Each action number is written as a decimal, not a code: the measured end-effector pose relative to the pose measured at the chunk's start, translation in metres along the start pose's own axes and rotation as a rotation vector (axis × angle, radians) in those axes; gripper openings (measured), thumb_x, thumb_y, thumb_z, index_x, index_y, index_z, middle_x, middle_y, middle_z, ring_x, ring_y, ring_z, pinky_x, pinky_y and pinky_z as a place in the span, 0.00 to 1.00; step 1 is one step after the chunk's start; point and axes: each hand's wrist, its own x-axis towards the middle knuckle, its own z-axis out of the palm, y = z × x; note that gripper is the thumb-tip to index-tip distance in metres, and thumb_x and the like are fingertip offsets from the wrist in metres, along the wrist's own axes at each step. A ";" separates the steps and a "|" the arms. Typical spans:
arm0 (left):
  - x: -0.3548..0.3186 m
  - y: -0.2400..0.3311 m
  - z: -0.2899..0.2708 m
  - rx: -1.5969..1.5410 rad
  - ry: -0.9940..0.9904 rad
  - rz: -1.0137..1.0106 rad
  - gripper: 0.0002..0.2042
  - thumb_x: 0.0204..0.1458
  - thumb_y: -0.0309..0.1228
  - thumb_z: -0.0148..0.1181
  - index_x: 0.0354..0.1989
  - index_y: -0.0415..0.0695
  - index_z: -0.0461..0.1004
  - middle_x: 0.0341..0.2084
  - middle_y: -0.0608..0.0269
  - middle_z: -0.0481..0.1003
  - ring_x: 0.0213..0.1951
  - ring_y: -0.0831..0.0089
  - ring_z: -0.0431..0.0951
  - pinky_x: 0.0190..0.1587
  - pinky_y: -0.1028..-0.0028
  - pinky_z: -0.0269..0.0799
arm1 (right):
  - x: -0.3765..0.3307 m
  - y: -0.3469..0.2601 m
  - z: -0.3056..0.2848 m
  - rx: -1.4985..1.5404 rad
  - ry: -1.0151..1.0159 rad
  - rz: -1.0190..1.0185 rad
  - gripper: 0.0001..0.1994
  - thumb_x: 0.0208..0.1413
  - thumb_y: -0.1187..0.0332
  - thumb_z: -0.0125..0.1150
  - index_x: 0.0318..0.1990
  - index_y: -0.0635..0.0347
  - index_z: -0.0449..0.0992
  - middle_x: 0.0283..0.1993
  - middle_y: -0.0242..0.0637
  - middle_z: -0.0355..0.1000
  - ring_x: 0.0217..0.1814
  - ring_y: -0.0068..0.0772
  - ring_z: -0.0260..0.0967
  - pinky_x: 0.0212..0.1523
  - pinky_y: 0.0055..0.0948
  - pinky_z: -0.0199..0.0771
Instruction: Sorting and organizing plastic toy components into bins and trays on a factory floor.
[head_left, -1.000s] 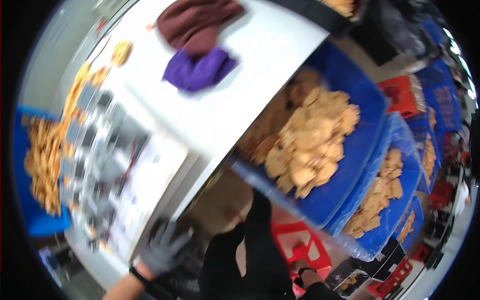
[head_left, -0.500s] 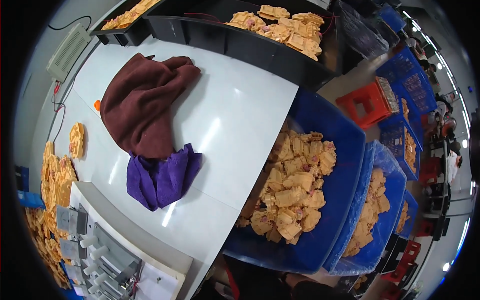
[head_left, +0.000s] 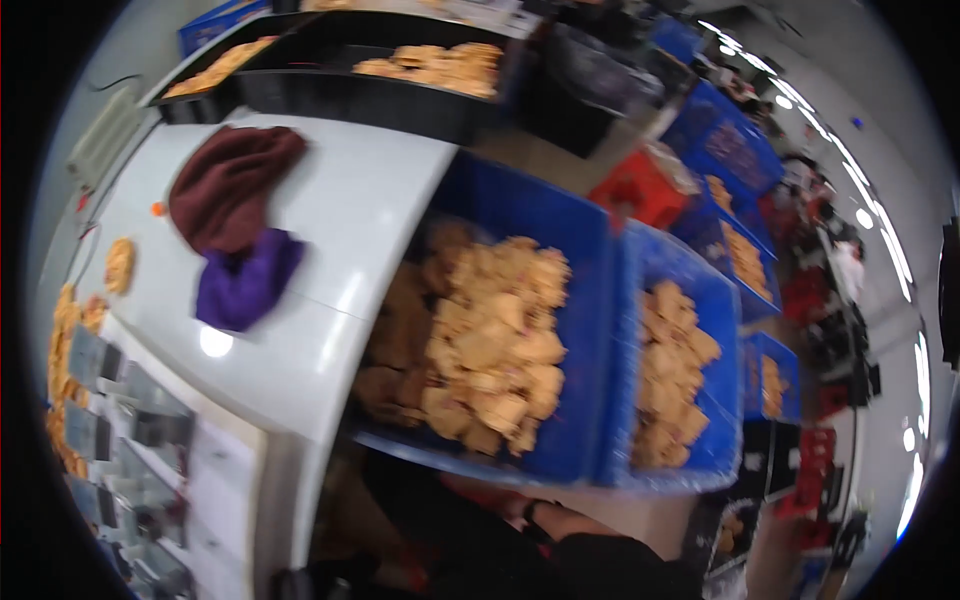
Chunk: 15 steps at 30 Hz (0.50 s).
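Note:
Below the near blue bin (head_left: 585,370), at the lower edge, my right hand (head_left: 497,498) shows in part, with a dark band at the wrist and a dark sleeve behind it. Blur and dark clothing hide its fingers, so I cannot tell whether it holds anything. My left hand is out of view. Inside the bin lies a heap of tan moulded parts (head_left: 500,340), the nearest things to my right hand. On the white table (head_left: 330,240) to the left, a crumpled brown cloth (head_left: 225,190) touches a purple cloth (head_left: 250,280).
Black trays (head_left: 340,105) of tan parts line the table's far edge. A fixture with grey clamps (head_left: 145,410) occupies the near left. Right of the near bin stand a second blue bin (head_left: 725,400), lined with plastic, and a red stool (head_left: 645,190). More crates stand behind.
My view has swung right and back, so table, cloths and bins sit further left and look smaller. My right forearm and part of its hand have come into view at the bottom.

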 end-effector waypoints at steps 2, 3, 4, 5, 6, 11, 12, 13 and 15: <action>-0.005 0.008 0.003 -0.004 0.084 -0.008 0.26 0.47 0.35 0.54 0.59 0.56 0.65 0.59 0.40 0.60 0.59 0.38 0.60 0.61 0.48 0.58 | 0.004 0.011 -0.009 0.036 0.085 0.009 0.16 0.57 0.63 0.46 0.46 0.61 0.74 0.46 0.45 0.74 0.43 0.40 0.71 0.49 0.39 0.68; -0.012 0.006 0.008 0.035 0.138 0.025 0.25 0.48 0.32 0.55 0.58 0.55 0.65 0.58 0.40 0.60 0.58 0.37 0.60 0.61 0.49 0.57 | 0.001 0.015 -0.026 0.035 0.133 -0.012 0.16 0.57 0.64 0.46 0.46 0.62 0.74 0.45 0.45 0.74 0.43 0.40 0.71 0.48 0.39 0.68; -0.010 0.011 0.009 0.036 0.183 0.029 0.25 0.47 0.31 0.56 0.58 0.53 0.65 0.58 0.40 0.60 0.58 0.37 0.60 0.61 0.49 0.57 | -0.007 0.023 -0.031 0.026 0.188 -0.032 0.15 0.57 0.64 0.47 0.45 0.62 0.74 0.45 0.45 0.74 0.42 0.39 0.71 0.48 0.39 0.68; -0.003 0.017 0.010 0.040 0.231 0.037 0.26 0.47 0.30 0.57 0.58 0.52 0.65 0.58 0.40 0.60 0.58 0.38 0.60 0.61 0.49 0.57 | -0.021 0.037 -0.022 0.018 0.248 -0.053 0.15 0.57 0.64 0.47 0.45 0.62 0.74 0.44 0.45 0.74 0.42 0.39 0.71 0.47 0.39 0.68; 0.000 0.022 0.012 0.062 0.253 0.059 0.26 0.47 0.30 0.57 0.58 0.52 0.65 0.58 0.40 0.60 0.58 0.38 0.60 0.61 0.49 0.57 | -0.028 0.040 -0.029 0.007 0.302 -0.078 0.15 0.57 0.65 0.47 0.45 0.63 0.74 0.44 0.45 0.74 0.41 0.39 0.71 0.47 0.38 0.68; 0.006 0.066 0.023 0.046 0.302 0.135 0.28 0.45 0.29 0.60 0.59 0.52 0.65 0.59 0.42 0.60 0.60 0.40 0.57 0.63 0.48 0.53 | -0.083 0.064 0.008 0.567 0.503 0.044 0.16 0.57 0.61 0.49 0.48 0.59 0.74 0.45 0.43 0.75 0.47 0.33 0.71 0.51 0.32 0.67; 0.011 0.078 0.023 0.049 0.329 0.195 0.29 0.44 0.28 0.60 0.59 0.52 0.65 0.59 0.42 0.59 0.61 0.40 0.57 0.63 0.49 0.52 | -0.086 0.070 0.024 0.680 0.598 0.037 0.16 0.57 0.61 0.49 0.46 0.58 0.75 0.44 0.41 0.75 0.47 0.32 0.71 0.49 0.31 0.68; 0.016 0.090 0.025 0.041 0.320 0.221 0.29 0.44 0.27 0.60 0.59 0.51 0.64 0.59 0.42 0.59 0.61 0.42 0.57 0.63 0.49 0.53 | -0.086 0.081 0.042 0.738 0.595 0.036 0.14 0.57 0.61 0.50 0.42 0.60 0.75 0.40 0.42 0.75 0.44 0.33 0.71 0.46 0.34 0.68; 0.021 0.104 0.034 0.012 0.317 0.273 0.27 0.47 0.27 0.59 0.59 0.51 0.64 0.59 0.43 0.60 0.60 0.42 0.57 0.61 0.48 0.55 | -0.092 0.092 0.067 0.590 0.560 0.049 0.14 0.55 0.60 0.49 0.38 0.59 0.75 0.36 0.48 0.75 0.39 0.46 0.72 0.40 0.40 0.70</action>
